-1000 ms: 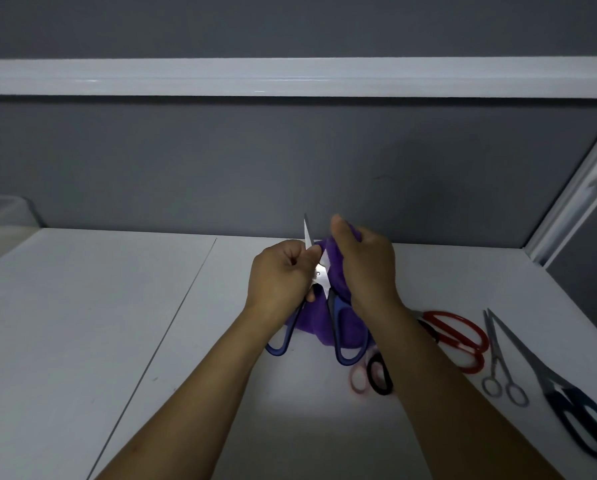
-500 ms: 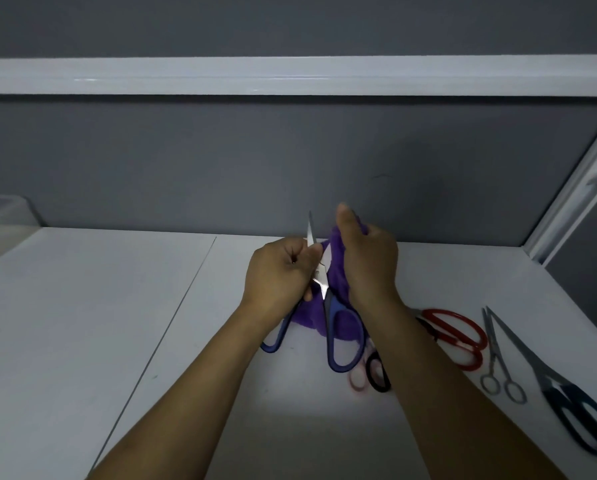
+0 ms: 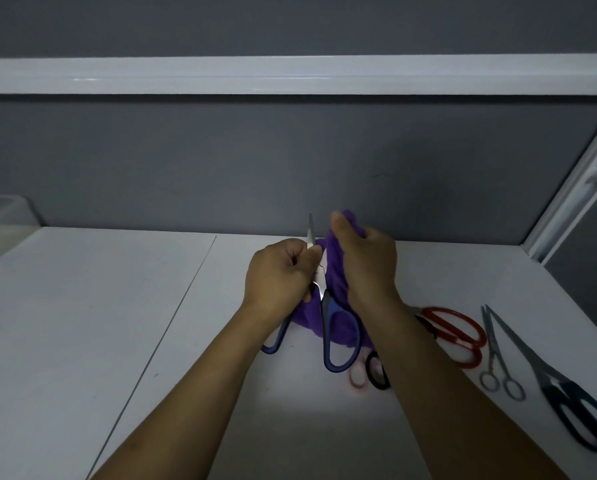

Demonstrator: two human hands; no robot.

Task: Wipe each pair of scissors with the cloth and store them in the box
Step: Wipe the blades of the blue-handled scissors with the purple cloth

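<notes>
Both hands [image 3: 279,271] [image 3: 366,263] grip blue-handled scissors [image 3: 338,336], purple cloth [image 3: 337,268]; no legible writing.

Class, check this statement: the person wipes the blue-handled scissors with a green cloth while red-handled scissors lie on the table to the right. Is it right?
Not quite. The head view shows the cloth is purple, not green. The blue-handled scissors and red-handled scissors are as stated.

The blue-handled scissors [image 3: 328,327] are held above the white tabletop [image 3: 117,323] by the left hand [image 3: 279,275], with the blade tip pointed up. A purple cloth [image 3: 337,271] is pressed against the blade by the right hand [image 3: 366,261]. Red scissors [image 3: 456,332], small metal scissors [image 3: 498,355] and dark-handled scissors [image 3: 567,396] are laid at the right.
</notes>
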